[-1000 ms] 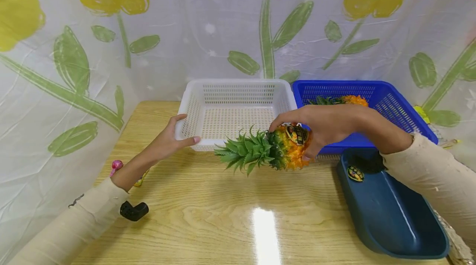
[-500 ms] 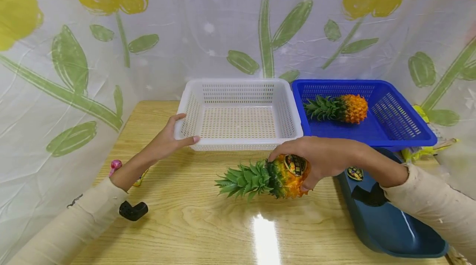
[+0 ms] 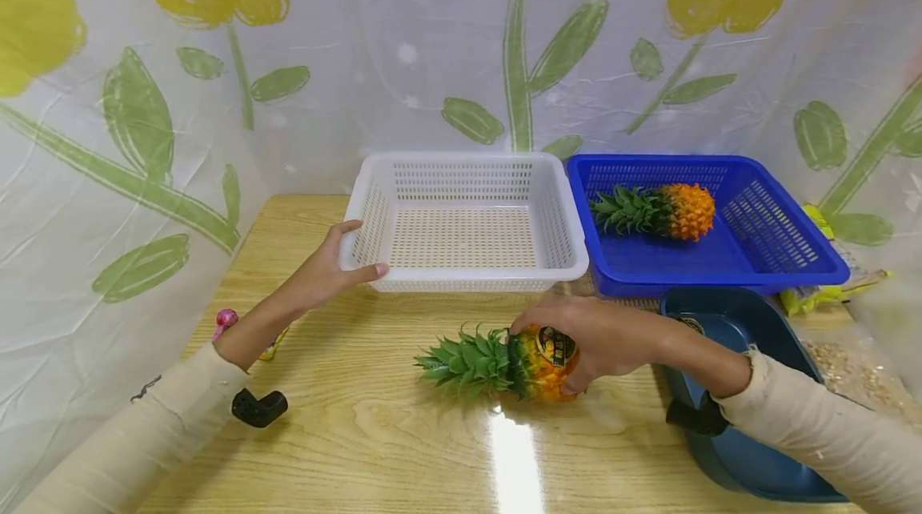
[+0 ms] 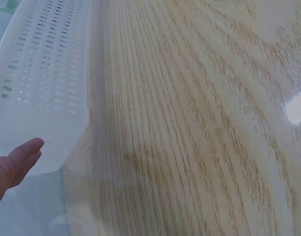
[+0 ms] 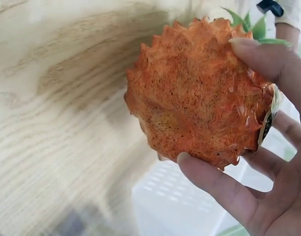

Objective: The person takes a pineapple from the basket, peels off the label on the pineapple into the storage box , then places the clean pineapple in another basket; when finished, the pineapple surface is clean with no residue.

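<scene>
My right hand (image 3: 601, 338) grips a small pineapple (image 3: 547, 386) from above, fingers and thumb spread round its orange body. It lies sideways, green crown pointing left, with a dark label on top. In the right wrist view its spiky orange base (image 5: 189, 93) faces the camera, close over the table. My left hand (image 3: 331, 266) holds the near left corner of a white plastic basket (image 3: 461, 275), thumb along the front rim. The left wrist view shows only part of that hand (image 4: 17, 164) beside the basket wall (image 4: 37, 118). Inside the white basket only its slotted floor shows.
A blue basket (image 3: 691, 278) stands right of the white one, with another pineapple (image 3: 687, 211) lying inside. A dark teal tub (image 3: 742, 450) sits near right, partly under my forearm. A pink-wrapped lollipop (image 3: 226, 319) lies by my left forearm. Yellow packets (image 3: 807, 298) lie far right.
My right hand has carried the pineapple toward me and down, away from in front of the baskets, uncovering the one in the blue basket. My left hand has stayed on the white basket.
</scene>
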